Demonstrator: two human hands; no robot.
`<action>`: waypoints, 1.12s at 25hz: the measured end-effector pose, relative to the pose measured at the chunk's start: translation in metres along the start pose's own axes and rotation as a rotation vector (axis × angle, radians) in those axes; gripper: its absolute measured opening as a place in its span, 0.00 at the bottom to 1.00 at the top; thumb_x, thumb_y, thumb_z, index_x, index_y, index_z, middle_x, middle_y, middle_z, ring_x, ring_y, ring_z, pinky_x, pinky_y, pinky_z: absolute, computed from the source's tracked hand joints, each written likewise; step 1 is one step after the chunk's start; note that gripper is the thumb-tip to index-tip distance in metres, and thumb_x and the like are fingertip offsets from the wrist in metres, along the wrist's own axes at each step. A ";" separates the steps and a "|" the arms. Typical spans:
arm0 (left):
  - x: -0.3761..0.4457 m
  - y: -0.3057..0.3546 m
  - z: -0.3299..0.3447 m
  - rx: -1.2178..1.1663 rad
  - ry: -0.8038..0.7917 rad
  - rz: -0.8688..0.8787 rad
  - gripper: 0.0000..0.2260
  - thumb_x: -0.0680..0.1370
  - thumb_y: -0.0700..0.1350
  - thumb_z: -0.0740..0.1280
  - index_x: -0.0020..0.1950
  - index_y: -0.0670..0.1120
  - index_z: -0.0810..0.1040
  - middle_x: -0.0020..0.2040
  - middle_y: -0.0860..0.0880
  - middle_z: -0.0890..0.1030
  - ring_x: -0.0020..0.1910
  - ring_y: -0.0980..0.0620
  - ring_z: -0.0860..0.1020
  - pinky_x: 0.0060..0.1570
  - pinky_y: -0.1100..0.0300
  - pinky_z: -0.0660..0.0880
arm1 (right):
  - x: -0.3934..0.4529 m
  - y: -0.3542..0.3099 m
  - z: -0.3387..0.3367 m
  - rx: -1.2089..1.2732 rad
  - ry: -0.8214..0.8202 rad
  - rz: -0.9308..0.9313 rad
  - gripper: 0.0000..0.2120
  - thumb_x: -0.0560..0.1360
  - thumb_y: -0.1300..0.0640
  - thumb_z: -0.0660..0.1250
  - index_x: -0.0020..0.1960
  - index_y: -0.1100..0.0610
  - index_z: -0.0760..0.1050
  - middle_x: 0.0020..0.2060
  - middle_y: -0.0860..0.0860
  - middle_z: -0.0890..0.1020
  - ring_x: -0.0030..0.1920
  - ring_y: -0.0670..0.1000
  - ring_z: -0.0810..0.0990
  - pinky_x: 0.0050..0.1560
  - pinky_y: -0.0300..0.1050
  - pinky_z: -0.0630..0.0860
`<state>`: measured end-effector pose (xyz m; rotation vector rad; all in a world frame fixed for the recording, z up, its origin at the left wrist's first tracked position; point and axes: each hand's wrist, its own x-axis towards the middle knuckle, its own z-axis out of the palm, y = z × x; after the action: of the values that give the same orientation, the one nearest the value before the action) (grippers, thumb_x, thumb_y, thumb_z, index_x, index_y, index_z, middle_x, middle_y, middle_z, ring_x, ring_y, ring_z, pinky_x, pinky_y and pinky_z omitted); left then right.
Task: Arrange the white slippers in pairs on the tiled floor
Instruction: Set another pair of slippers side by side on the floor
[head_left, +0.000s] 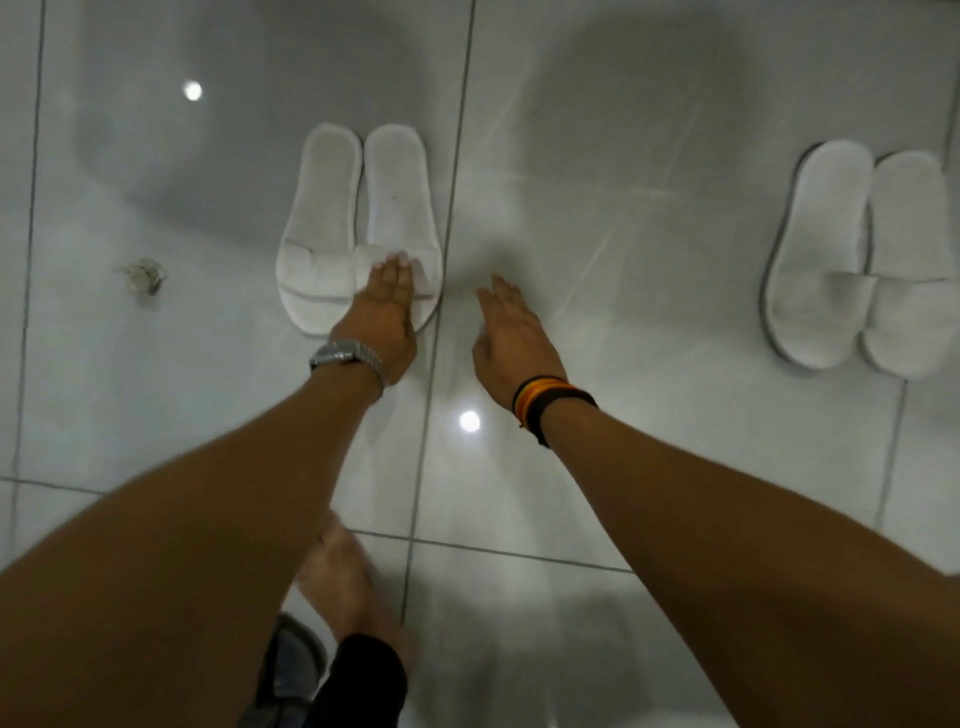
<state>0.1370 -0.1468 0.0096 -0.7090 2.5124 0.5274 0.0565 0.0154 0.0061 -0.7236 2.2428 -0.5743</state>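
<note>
Two white slippers lie side by side as a pair on the tiled floor: the left slipper (318, 223) and the right slipper (400, 197), toes toward me. My left hand (382, 317), with a metal watch on the wrist, rests flat on the toe strap of the right slipper, fingers extended. My right hand (511, 332), with coloured bands on the wrist, hovers open over bare tile just right of that pair, holding nothing. A second pair of white slippers (852, 260) lies side by side at the far right.
A small crumpled scrap (143, 275) lies on the glossy tiled floor (623, 208) left of the first pair. My bare foot (348, 587) and a grey slipper (288, 665) are at the bottom, under my left arm. Ceiling lights reflect in the tiles.
</note>
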 end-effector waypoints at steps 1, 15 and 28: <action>-0.005 0.030 0.006 -0.014 -0.003 0.047 0.30 0.82 0.35 0.53 0.82 0.43 0.44 0.82 0.44 0.47 0.81 0.46 0.47 0.80 0.53 0.51 | -0.011 0.023 -0.019 -0.006 0.029 0.051 0.29 0.80 0.64 0.58 0.79 0.60 0.56 0.81 0.57 0.53 0.81 0.55 0.51 0.80 0.51 0.55; 0.043 0.479 0.176 -0.020 -0.266 0.423 0.30 0.83 0.44 0.53 0.81 0.41 0.41 0.82 0.42 0.40 0.81 0.44 0.41 0.80 0.51 0.46 | -0.115 0.385 -0.213 -0.067 0.104 0.441 0.32 0.79 0.63 0.56 0.81 0.58 0.49 0.81 0.53 0.46 0.81 0.55 0.46 0.81 0.49 0.51; 0.055 0.593 0.200 0.035 -0.346 0.525 0.29 0.83 0.41 0.51 0.81 0.42 0.42 0.82 0.44 0.40 0.81 0.46 0.41 0.80 0.52 0.46 | -0.150 0.491 -0.274 -0.026 0.274 0.465 0.30 0.79 0.65 0.56 0.79 0.56 0.57 0.81 0.52 0.53 0.81 0.52 0.52 0.79 0.45 0.53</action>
<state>-0.1728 0.3973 -0.0460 0.0720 2.3503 0.7101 -0.2157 0.5292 -0.0263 -0.1207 2.5610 -0.4309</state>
